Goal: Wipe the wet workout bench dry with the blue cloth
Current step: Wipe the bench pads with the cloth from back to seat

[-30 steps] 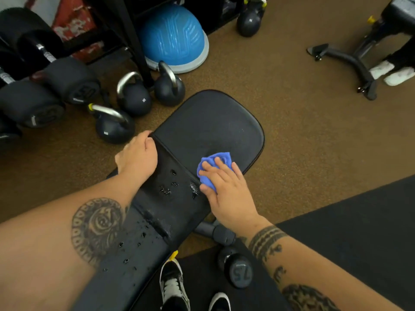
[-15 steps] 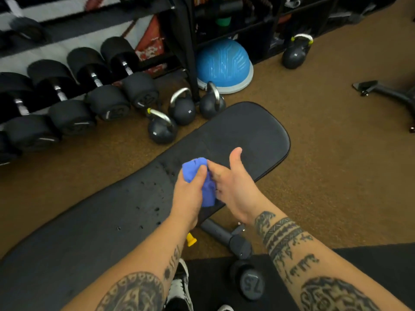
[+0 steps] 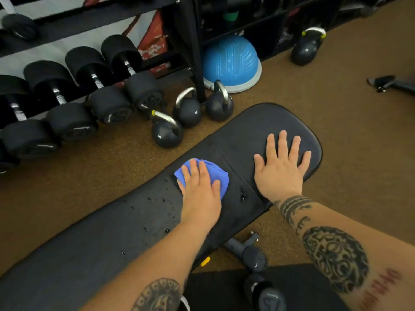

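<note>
On workout bench [image 3: 89, 243] — left hand [image 3: 199, 194] flat, fingers straight, pressing blue cloth [image 3: 216, 171] beside droplets [image 3: 149, 199]; right hand [image 3: 280, 169] flat, fingers splayed, on end pad [image 3: 258, 124].

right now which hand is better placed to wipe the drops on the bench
Left: the left hand presses the blue cloth beside the droplets; the right hand lies bare on the bench.

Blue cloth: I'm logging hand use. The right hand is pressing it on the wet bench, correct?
No: the left hand is pressing the blue cloth on the wet bench; the head view shows it. The right hand lies flat on padding.
</note>
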{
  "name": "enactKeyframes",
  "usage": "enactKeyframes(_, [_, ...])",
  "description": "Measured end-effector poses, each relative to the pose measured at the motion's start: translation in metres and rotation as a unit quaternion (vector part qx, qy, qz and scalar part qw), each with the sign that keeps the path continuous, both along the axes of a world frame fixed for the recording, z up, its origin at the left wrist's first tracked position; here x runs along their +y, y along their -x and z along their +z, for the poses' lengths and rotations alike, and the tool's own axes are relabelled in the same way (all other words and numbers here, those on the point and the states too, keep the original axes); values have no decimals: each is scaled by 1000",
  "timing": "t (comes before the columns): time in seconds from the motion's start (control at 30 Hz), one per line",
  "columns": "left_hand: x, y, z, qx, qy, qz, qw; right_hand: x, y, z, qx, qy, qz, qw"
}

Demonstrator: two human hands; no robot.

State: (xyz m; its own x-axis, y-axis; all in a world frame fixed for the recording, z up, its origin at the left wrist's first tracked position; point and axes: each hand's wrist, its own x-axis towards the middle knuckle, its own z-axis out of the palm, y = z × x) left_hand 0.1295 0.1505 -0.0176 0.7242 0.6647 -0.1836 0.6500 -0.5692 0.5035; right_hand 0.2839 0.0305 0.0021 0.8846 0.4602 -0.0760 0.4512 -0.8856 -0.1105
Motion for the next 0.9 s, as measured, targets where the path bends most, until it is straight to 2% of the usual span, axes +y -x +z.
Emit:
enactKeyframes(0.1, [5,-6,-13,8,-62,-27,998,4,-1,-3,-16,10,-21,1000])
enactKeyframes(0.3, [55,-62,-8,-19,-95,-14,995,7,0,-6,-35,12,-38,999])
enactKeyframes(0.43, [80,-85,-1,-53,-49,-4,997,8,1,-8,-46,9,-42,998])
enactKeyframes(0.6, [117,-114,3,23,102,80,991,7,1,-9,-56,-3,-49,997])
enactKeyframes(0.67, [126,-116,4,-1,173,90,981,7,1,-10,-61,-11,-47,997])
enactKeyframes(0.77, [120,-99,5,-20,157,32,987,5,2,-10,-65,-22,-46,997])
enactKeyframes(0.9, [122,-74,7,-36,129,21,991,7,3,-7,-63,-20,-46,997])
